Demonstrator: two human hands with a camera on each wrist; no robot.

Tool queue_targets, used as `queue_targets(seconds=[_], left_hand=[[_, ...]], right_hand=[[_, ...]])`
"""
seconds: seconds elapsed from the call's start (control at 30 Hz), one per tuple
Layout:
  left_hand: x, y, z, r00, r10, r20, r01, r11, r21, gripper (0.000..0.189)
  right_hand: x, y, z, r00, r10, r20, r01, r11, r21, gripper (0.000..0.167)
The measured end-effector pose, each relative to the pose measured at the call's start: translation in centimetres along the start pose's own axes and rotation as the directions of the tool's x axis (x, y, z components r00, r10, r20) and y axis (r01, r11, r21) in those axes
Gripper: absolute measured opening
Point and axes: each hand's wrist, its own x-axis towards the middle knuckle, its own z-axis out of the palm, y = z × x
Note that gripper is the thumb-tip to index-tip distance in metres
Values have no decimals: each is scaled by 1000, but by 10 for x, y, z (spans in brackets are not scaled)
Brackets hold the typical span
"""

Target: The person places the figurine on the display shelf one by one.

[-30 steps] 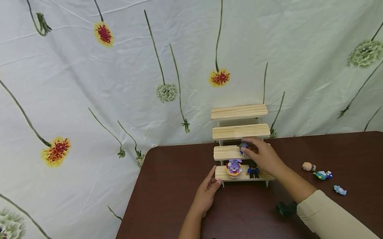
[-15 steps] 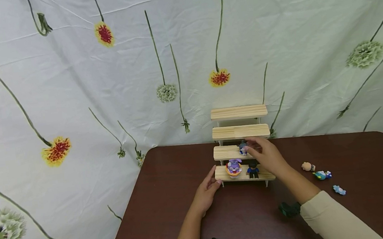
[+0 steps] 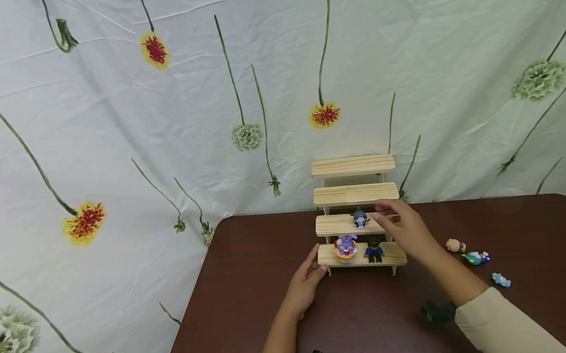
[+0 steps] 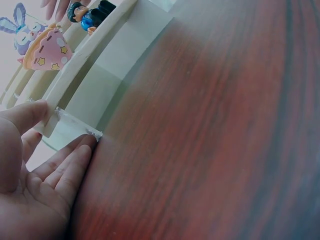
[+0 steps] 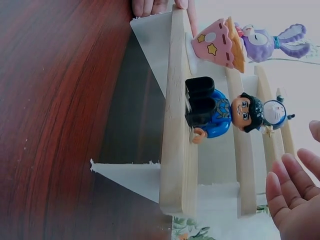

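Note:
A stepped wooden display stand (image 3: 355, 193) has light planks on white supports. My left hand (image 3: 303, 285) holds its lower left corner; in the left wrist view the thumb and fingers (image 4: 72, 172) touch the plank end and the support. My right hand (image 3: 407, 231) is just right of a small dark-hatted figurine (image 3: 360, 218) on the second step from the bottom, fingers relaxed and holding nothing. On the bottom step stand a purple rabbit figurine in a pink cup (image 5: 220, 46) and a toy figure in blue and black (image 5: 215, 110).
Several small toys lie on the dark brown table (image 3: 255, 306) to the right: a tan-headed one (image 3: 455, 246), a teal and blue one (image 3: 475, 258) and a light blue one (image 3: 501, 280). A flower-print cloth (image 3: 183, 112) hangs behind the table.
My right hand has let go of the dark-hatted figurine and drawn away to the right, leaving it standing on the step. The left hand stays at the stand's corner.

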Motion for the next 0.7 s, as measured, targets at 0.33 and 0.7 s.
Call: queue_targets(seconds=[0.33,0.7], left_hand=[[1,0,0,1000,3,2,-3,1000,-7,61],[1,-1,-1,1000,-3,9,3,1000,-11,61]], right_hand=[[-6,5,-12,999,-20,-33,19,999,-30,47],[-15,11,-21,998,-2,-64,-2,999,-53,47]])
